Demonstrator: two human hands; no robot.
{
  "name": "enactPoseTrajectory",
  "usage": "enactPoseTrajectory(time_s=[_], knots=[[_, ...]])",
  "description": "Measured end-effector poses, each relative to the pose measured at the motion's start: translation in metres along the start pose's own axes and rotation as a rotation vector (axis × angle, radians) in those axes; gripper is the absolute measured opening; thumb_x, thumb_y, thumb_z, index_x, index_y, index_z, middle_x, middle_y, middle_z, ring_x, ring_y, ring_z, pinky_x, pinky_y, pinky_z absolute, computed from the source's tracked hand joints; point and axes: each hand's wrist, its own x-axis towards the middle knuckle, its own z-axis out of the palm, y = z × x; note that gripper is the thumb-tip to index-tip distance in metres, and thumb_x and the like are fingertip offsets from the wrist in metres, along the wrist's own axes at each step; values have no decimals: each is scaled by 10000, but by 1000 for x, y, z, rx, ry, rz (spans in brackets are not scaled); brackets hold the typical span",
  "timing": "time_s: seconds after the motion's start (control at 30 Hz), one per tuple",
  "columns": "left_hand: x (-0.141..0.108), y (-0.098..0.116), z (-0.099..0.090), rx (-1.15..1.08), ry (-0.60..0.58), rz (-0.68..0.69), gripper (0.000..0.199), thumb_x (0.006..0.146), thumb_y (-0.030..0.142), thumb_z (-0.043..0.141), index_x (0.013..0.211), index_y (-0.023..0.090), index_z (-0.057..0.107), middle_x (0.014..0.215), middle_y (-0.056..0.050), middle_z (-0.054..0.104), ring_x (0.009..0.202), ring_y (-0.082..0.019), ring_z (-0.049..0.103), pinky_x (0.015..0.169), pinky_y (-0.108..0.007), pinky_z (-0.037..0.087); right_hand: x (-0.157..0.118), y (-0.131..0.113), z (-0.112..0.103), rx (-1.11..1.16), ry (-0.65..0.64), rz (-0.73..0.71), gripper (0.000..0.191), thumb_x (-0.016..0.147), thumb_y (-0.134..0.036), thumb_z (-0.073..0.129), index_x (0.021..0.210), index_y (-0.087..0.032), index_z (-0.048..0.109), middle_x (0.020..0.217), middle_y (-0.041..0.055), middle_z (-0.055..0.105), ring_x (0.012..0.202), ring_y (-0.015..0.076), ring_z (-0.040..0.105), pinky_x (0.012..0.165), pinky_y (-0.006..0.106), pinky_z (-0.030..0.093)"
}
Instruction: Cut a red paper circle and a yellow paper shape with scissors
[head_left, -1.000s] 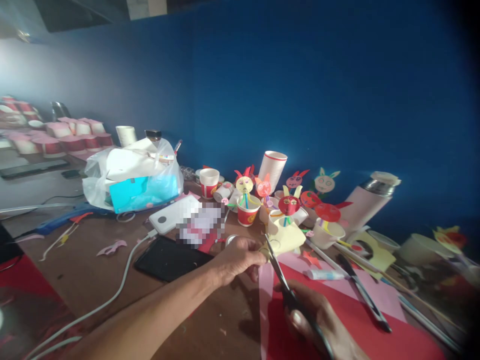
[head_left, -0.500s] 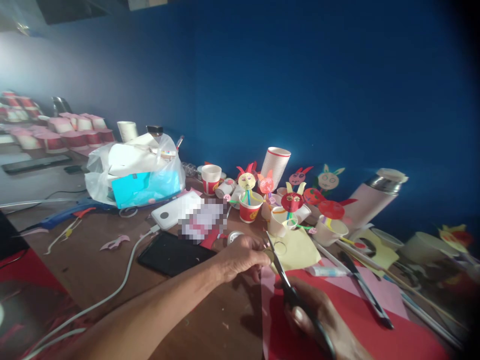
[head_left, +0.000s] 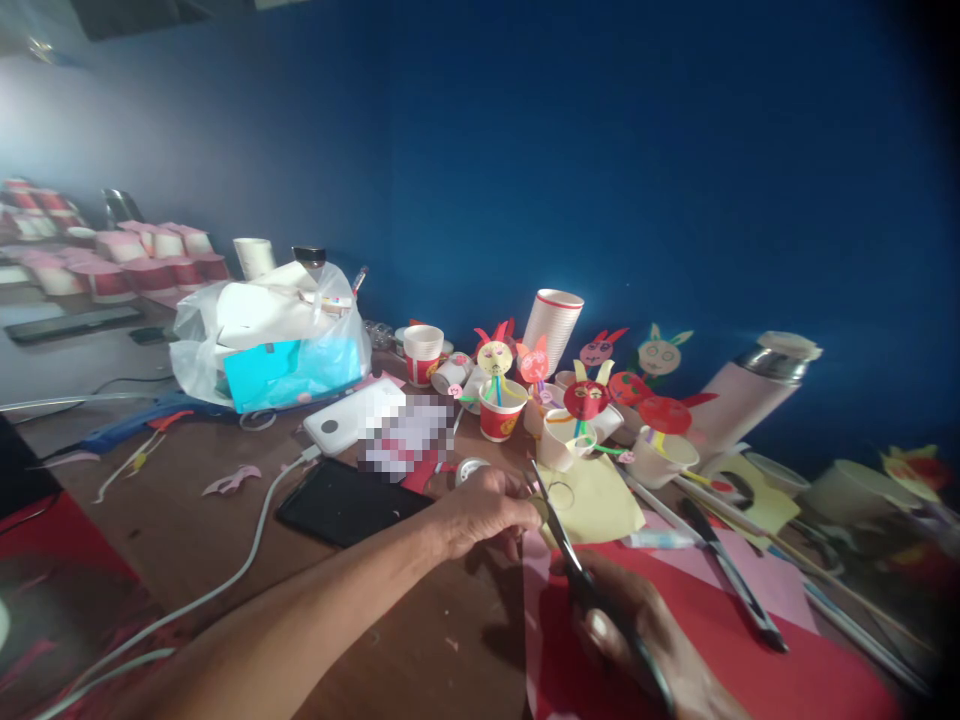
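Note:
My left hand (head_left: 487, 512) pinches a small yellowish paper piece (head_left: 538, 508) between thumb and fingers. My right hand (head_left: 626, 615) is wrapped round the handles of dark-handled scissors (head_left: 561, 535), whose blades point up and away beside that small piece. Just beyond the blades lies a sheet of pale yellow paper (head_left: 600, 500) with a circle drawn on it. Beneath my right hand are red paper (head_left: 720, 640) and pink paper (head_left: 776, 580). A utility knife (head_left: 739, 585) rests on these sheets, to the right of my right hand.
Paper cups with paper faces (head_left: 501, 412) stand behind my hands, near a stack of cups (head_left: 553, 330) and a leaning flask (head_left: 757, 385). Left of them are a black phone (head_left: 349, 503), a white power bank (head_left: 352, 415) with a cable, and a plastic bag (head_left: 199, 345).
The view has shifted very slightly. Both hands, the small piece and the scissors look almost the same as before.

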Motion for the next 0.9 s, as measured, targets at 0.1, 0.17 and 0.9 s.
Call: enactPoseTrajectory(time_s=[0.1,0.17,0.9], knots=[[1,-1,-1,-7,0,-2,67,521,192,580,499,147,534,412,48,477,326,-66,448,349,-187,377,2,3,-1,19,-28,4,512,763,-606,504,1036,-176,554,598,-38,390,519,113,330,469,233,271],[1,-2,-1,-3,1,-2,76,521,193,587,494,146,534,409,47,477,326,-67,455,347,-181,369,2,5,-1,23,-28,7,512,764,-608,500,1023,-168,547,617,-34,387,534,115,331,479,237,275],[3,-3,-5,29,-5,19,123,554,243,623,553,147,546,442,45,484,345,-72,441,355,-198,380,0,4,4,124,78,47,561,724,-610,563,1026,-137,561,576,-28,421,488,105,356,448,236,271]])
